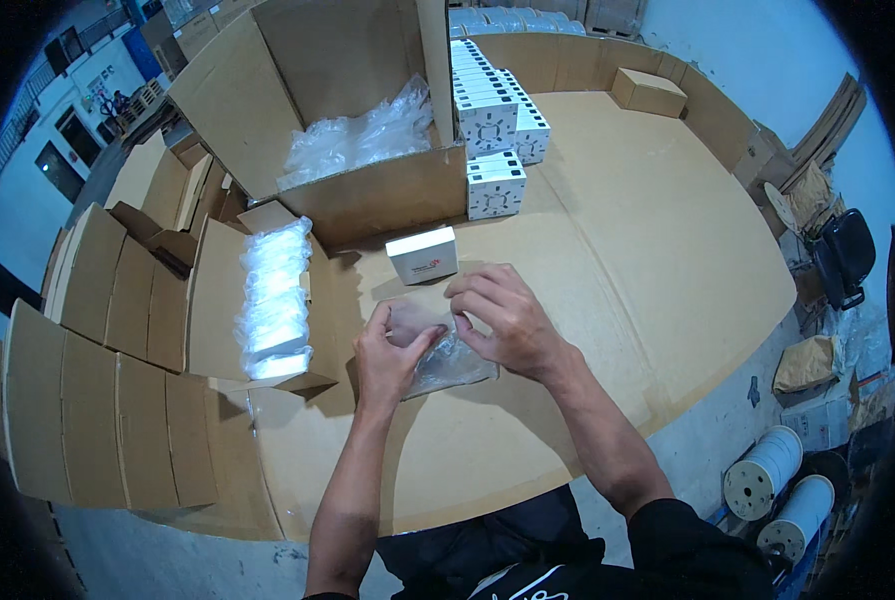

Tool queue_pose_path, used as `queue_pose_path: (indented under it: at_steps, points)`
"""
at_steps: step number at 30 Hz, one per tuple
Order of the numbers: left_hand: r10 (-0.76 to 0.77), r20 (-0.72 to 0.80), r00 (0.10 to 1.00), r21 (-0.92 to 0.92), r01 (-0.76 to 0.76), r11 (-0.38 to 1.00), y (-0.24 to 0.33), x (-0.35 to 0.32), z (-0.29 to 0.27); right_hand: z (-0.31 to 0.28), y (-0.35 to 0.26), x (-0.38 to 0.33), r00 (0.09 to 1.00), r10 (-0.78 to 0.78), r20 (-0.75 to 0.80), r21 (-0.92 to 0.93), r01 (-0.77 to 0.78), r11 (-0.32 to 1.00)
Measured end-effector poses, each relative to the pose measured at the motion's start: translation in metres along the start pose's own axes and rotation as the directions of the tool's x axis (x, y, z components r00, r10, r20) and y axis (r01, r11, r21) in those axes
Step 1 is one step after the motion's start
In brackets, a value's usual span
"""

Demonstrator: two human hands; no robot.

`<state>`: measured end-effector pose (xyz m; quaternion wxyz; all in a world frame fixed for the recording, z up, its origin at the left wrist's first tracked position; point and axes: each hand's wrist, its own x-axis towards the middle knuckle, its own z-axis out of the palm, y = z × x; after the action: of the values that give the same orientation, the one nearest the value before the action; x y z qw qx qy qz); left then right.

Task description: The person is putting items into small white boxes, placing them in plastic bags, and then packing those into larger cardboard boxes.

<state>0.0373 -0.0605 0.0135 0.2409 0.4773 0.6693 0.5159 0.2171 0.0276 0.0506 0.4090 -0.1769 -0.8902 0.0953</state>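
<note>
"One clear plastic pouch (454,370): how would it handle?"

"Light, soft, slippery, most likely; best taken by its upper edge."

"And the grip?"

"The left hand (387,352) pinches its upper left side. The pouch lies just below and between the two grips, on the cardboard tabletop (577,270). The right hand (507,322) appears to pinch its upper right edge, thumb toward fingers."
</note>
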Motion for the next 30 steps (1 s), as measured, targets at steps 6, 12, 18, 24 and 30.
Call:
queue_pose_path:
  at_steps: [6,12,18,24,30]
  points:
    - [0.013,-0.006,1.0,-0.038,-0.013,0.999,-0.002,-0.002,-0.003,0.008,-0.004,0.016,0.976,0.09,0.199,0.019,-0.096,0.995]
    - [0.111,0.096,0.989,0.018,-0.113,0.993,0.005,0.0,-0.009,-0.005,-0.006,0.049,0.891,0.245,0.383,0.013,-0.271,0.963]
    - [0.009,0.168,0.986,-0.125,0.012,0.992,-0.006,0.005,-0.006,0.014,0.008,0.044,0.929,0.302,0.213,0.311,-0.357,0.881]
    - [-0.036,0.18,0.983,-0.11,0.056,0.992,-0.009,0.005,-0.009,0.007,0.011,0.044,0.827,0.547,0.132,0.643,-0.491,0.587]
    - [-0.058,0.2,0.978,-0.18,0.095,0.979,-0.009,0.005,-0.008,0.026,0.064,0.023,0.791,0.612,-0.007,0.828,-0.339,0.447]
